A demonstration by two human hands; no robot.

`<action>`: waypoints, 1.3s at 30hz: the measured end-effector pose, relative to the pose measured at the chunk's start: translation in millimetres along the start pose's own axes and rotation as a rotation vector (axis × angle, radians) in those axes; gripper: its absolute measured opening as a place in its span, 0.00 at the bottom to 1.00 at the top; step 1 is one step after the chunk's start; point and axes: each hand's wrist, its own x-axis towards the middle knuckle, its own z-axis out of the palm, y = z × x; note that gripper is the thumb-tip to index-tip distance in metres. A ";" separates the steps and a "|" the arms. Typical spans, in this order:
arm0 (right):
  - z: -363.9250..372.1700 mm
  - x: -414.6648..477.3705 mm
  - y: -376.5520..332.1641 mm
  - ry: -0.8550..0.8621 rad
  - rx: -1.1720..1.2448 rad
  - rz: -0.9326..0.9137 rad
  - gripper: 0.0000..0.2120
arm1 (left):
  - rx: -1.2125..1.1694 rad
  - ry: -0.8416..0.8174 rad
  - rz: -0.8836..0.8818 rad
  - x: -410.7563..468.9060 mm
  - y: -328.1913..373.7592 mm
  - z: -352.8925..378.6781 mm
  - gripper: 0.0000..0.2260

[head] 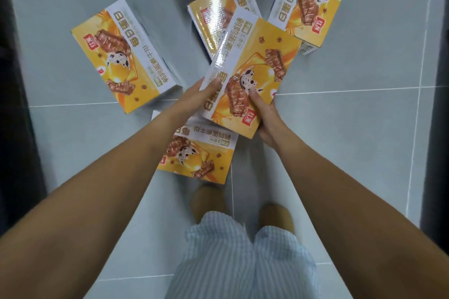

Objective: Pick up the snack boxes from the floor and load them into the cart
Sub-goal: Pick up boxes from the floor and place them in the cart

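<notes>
Left hand [194, 96] and right hand [268, 120] grip the near end of one snack box [255, 63], raised over the floor [364, 128], its length pointing away from the person. No cart shows.

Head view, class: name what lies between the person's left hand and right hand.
A yellow snack box lies between them, shown in the head view: the left hand grips its left edge, the right hand its near corner.

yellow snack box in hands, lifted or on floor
Lifted: left hand and right hand grip the yellow cardboard snack box off the grey floor.
</notes>
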 end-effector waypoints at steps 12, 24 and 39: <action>-9.5 -82.1 -26.6 0.146 -0.295 -0.059 0.36 | -0.142 -0.109 -0.037 -85.3 9.0 20.0 0.19; 14.8 -256.8 -66.8 -0.095 -0.642 -0.039 0.30 | -0.593 0.178 -0.011 -288.1 10.7 35.4 0.17; 99.4 -520.8 -39.5 -0.447 -1.326 -0.097 0.30 | -1.106 0.631 -0.043 -581.5 -73.5 88.7 0.25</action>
